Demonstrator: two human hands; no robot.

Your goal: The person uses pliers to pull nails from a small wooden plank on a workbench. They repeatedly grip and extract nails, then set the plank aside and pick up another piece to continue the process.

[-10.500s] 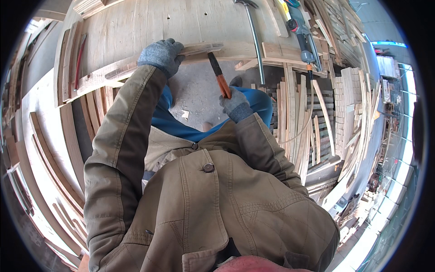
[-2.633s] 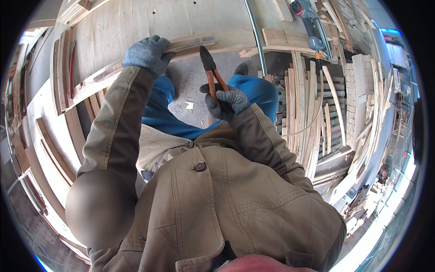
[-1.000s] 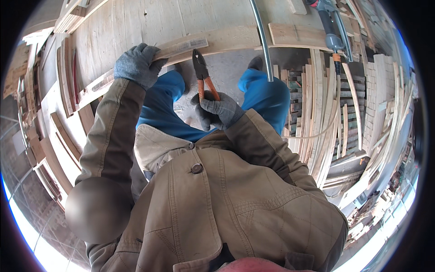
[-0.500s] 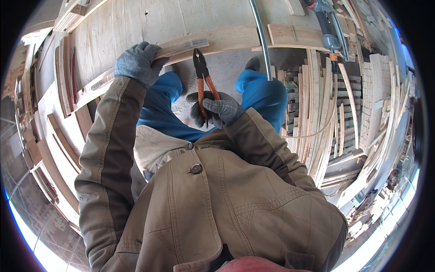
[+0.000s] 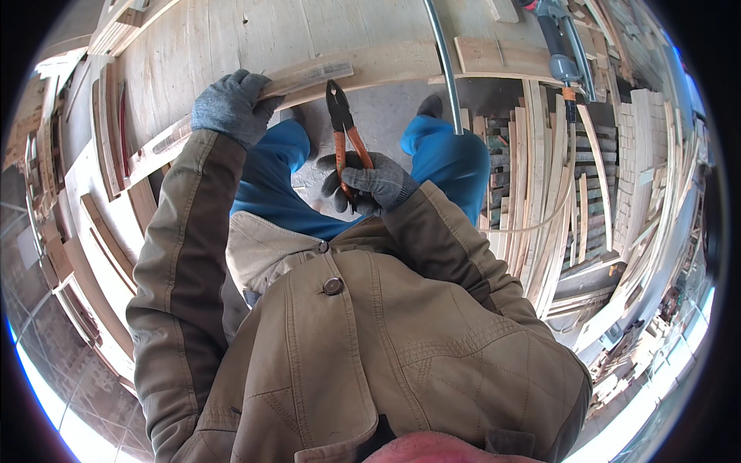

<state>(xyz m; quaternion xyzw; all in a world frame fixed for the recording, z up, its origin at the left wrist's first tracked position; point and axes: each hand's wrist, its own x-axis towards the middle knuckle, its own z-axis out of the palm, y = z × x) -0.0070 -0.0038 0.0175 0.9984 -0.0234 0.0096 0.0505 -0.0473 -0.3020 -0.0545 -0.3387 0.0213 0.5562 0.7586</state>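
Note:
My left hand (image 5: 231, 108), in a grey glove, grips the end of a thin wooden slat (image 5: 309, 77) lying along the edge of a plywood workbench (image 5: 231, 38). In a matching grey glove, my right hand (image 5: 369, 185) holds orange-handled pliers (image 5: 346, 131) upright. The dark jaws point up toward the slat and sit just below its right end. Whether the jaws touch the wood I cannot tell. My tan jacket and blue trousers fill the lower middle.
A metal tube (image 5: 444, 62) crosses the bench edge. A power tool with hose (image 5: 559, 46) lies at upper right. Stacks of wooden strips (image 5: 587, 193) stand to the right, more slats (image 5: 100, 208) to the left. Grey concrete floor (image 5: 386, 123) shows between my legs.
The right hand has raised the pliers from near my lap toward the slat's underside. My left hand has kept its grip on the slat.

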